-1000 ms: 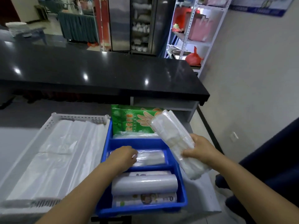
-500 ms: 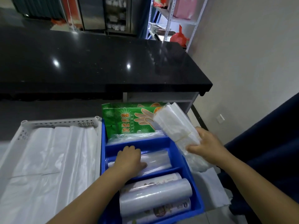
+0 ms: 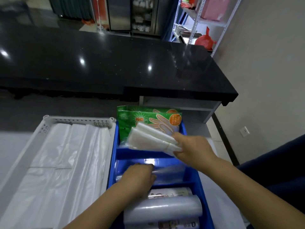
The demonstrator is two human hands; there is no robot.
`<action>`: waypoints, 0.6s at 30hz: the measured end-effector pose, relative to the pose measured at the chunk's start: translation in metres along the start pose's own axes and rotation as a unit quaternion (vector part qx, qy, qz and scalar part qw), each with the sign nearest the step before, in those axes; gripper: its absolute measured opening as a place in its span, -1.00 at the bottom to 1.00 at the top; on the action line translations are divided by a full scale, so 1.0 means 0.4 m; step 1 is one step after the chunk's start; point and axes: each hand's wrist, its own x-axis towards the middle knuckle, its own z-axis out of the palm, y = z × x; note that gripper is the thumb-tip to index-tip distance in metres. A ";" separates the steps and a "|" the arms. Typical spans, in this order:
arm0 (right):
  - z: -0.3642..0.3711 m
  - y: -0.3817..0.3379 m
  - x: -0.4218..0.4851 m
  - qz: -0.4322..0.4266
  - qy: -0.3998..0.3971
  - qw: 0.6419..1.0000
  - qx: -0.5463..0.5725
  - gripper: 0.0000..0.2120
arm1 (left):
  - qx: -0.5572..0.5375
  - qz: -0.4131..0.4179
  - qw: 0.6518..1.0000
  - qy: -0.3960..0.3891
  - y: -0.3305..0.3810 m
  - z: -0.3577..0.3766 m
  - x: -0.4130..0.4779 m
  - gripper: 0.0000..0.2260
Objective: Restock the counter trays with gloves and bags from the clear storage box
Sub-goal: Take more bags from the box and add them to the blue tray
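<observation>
A blue divided tray (image 3: 113, 162) lies in front of me. Green packs of gloves (image 3: 148, 118) stand in its far compartment. My right hand (image 3: 193, 147) grips a flat bundle of clear plastic bags (image 3: 151, 138) and holds it over the far divider, pointing left. My left hand (image 3: 140, 177) rests palm down in the middle compartment, pressing a pack of clear bags (image 3: 170, 174) there. Rolls of clear film (image 3: 163, 210) fill the near compartment. The clear storage box is out of sight.
A white perforated tray (image 3: 74, 120) full of white plastic bags (image 3: 62, 162) sits directly left of the blue tray. A black counter top (image 3: 115, 63) spans behind. A metal shelf rack (image 3: 198, 19) with a red bag stands at the back right, beside a beige wall.
My right hand has swung the bag bundle left and down, from beside the tray's right edge to over the far divider. My left hand slid toward me within the middle compartment.
</observation>
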 end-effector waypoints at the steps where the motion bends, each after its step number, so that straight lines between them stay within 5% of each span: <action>1: 0.010 -0.009 0.008 -0.029 -0.005 0.999 -0.023 -0.66 | 0.006 0.004 1.000 -0.006 0.005 0.002 -0.011 -0.77; 8: 0.071 -0.049 0.058 -0.170 -0.055 0.978 -0.105 -0.66 | 0.081 -0.025 0.996 0.000 0.047 0.011 -0.056 -0.89; 18: 0.134 -0.034 0.101 -0.142 -0.223 0.963 0.053 -0.61 | 0.089 -0.064 0.993 0.032 0.068 0.029 -0.059 -0.79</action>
